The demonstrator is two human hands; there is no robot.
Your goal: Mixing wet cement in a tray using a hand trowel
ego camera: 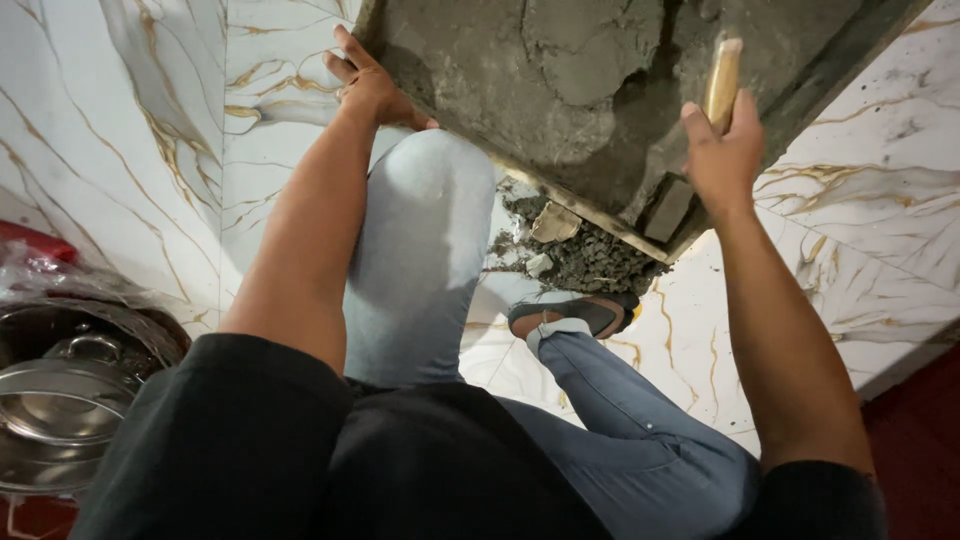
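A large tile (pixel 600 90) coated with grey mortar is tilted up in front of me, its mortar side facing me. My left hand (pixel 368 85) grips its left edge with fingers spread along the rim. My right hand (pixel 722 150) is closed around a tool with a yellowish wooden handle (pixel 723 80), whose flat blade (pixel 668 210) rests against the mortar near the tile's lower edge. My knee in light jeans (pixel 425 230) sits below the tile.
Clumps of fallen mortar (pixel 575 255) lie on the white marble-patterned floor (pixel 150 150) near my sandalled foot (pixel 570 315). A steel pot with a lid (pixel 60 400) stands at the left, beside a plastic bag. A dark red surface (pixel 915 430) lies at right.
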